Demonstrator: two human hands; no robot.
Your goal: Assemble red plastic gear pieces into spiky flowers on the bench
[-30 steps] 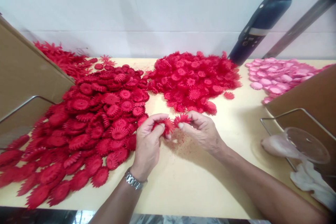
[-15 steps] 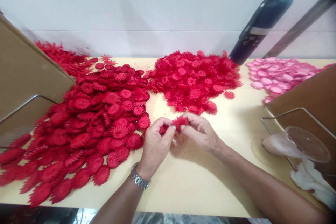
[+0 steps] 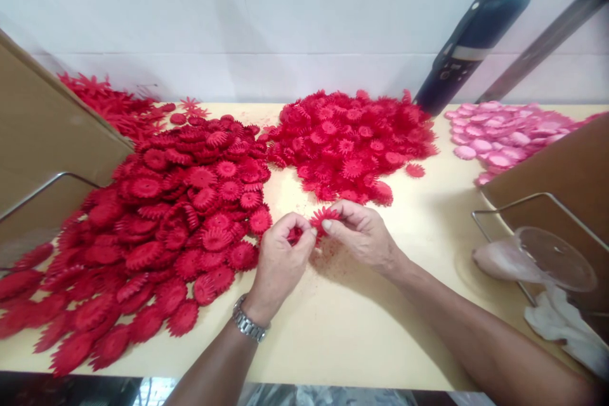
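Observation:
A red petalled flower piece (image 3: 322, 218) is held over the table between both hands. My right hand (image 3: 367, 238) pinches it between thumb and fingers from the right. My left hand (image 3: 281, 261), with a metal watch on the wrist, has thumb and index finger closed at the piece's left edge. More red petalled material (image 3: 294, 235) shows inside the curl of the left fingers; how many pieces is hidden. Close to the left hand lies a big pile of dark red flower pieces (image 3: 200, 196). Behind both hands sits another pile of brighter red ones (image 3: 352, 139).
Red star-shaped cutouts (image 3: 109, 104) lie at the back left, pink discs (image 3: 504, 133) at the back right. Cardboard panels (image 3: 42, 114) flank the table (image 3: 361, 349). Toward the right are a wire frame (image 3: 511, 203), a clear plastic cup (image 3: 554, 260) and crumpled white tissue (image 3: 564, 323).
The flower piece has turned between the fingers, and its petals now look more spread. My right thumb has shifted slightly up and left on it. The piles look unchanged.

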